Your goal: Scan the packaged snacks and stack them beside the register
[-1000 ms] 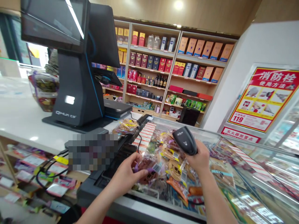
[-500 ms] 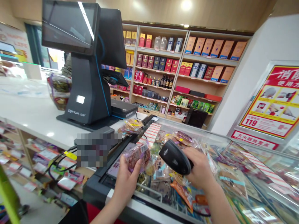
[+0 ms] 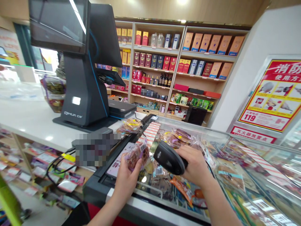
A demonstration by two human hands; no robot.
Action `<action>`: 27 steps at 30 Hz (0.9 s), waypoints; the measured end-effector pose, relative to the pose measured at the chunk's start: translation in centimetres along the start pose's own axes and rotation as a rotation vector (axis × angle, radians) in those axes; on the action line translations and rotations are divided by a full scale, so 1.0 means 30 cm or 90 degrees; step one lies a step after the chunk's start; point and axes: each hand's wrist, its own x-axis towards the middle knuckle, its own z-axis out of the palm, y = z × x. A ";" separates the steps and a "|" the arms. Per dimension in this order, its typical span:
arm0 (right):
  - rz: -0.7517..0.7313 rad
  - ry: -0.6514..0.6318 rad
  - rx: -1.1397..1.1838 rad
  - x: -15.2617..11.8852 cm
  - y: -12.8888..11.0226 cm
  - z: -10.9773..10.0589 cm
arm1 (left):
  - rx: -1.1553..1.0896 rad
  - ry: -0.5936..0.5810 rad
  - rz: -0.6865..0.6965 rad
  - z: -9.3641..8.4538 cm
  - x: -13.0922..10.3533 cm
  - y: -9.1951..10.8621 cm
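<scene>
In my left hand (image 3: 128,175) is a clear plastic packet of reddish-brown food (image 3: 136,158) with purple trim, its white barcode label turned up. My right hand (image 3: 195,164) grips a black handheld barcode scanner (image 3: 169,157), whose head points left toward the packet. A gap separates scanner and packet. Both are held over the glass top of a display freezer (image 3: 162,197). More clear food packets (image 3: 181,136) lie on the glass just beyond the scanner. An orange wrapper (image 3: 182,189) shows below it.
A black checkout terminal (image 3: 78,88) stands on the white counter (image 3: 25,110) at left, with cables (image 3: 53,169) hanging from the edge. A food packet (image 3: 130,125) lies near its base. Shelves of boxes (image 3: 152,61) line the back; a fire-safety sign (image 3: 270,94) is at right.
The view has shifted slightly, so most things sit a little further left. Both hands keep their hold on the packet and the scanner, with little change between them.
</scene>
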 end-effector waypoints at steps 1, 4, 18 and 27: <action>-0.001 -0.002 -0.003 0.000 -0.001 0.000 | -0.006 -0.001 -0.002 0.000 0.001 -0.003; -0.003 -0.004 -0.009 0.001 -0.001 0.003 | -0.036 -0.010 -0.008 0.003 0.003 -0.012; -0.028 0.205 -0.025 -0.017 0.072 0.025 | -0.064 0.008 -0.067 -0.127 0.215 0.146; -0.011 0.278 -0.044 -0.019 0.102 0.029 | -0.104 -0.013 -0.202 -0.093 0.641 0.160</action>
